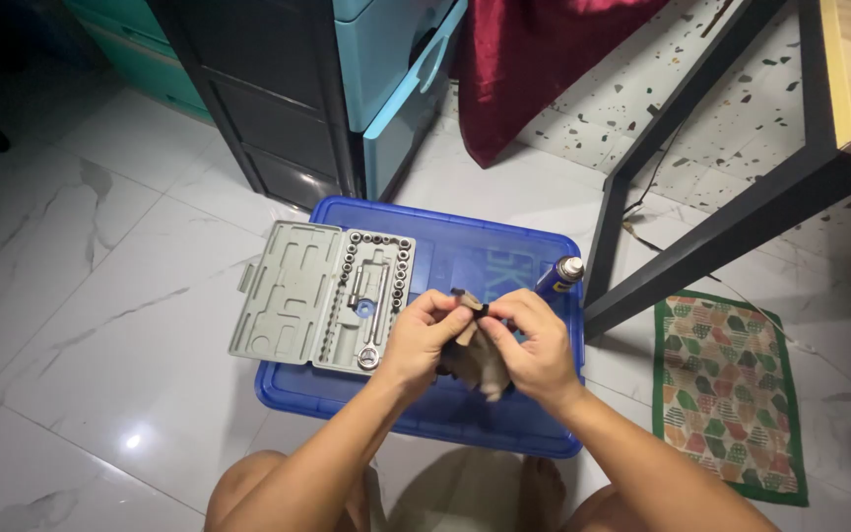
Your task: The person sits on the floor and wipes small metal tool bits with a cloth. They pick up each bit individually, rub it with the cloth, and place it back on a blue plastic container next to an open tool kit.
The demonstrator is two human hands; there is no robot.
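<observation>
Just 2 hands (480, 340), 1 rag (480, 363), 1 socket set (322, 294).

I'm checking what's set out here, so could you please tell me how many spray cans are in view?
1. A blue spray can stands on the blue bin lid, just beyond the right hand. Others may be hidden.

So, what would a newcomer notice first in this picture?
At centre, the left hand and right hand pinch a small dark tool part with a brownish rag above a blue plastic bin lid. On the lid's left lies an open grey socket set case; a spray can stands at its right.
</observation>
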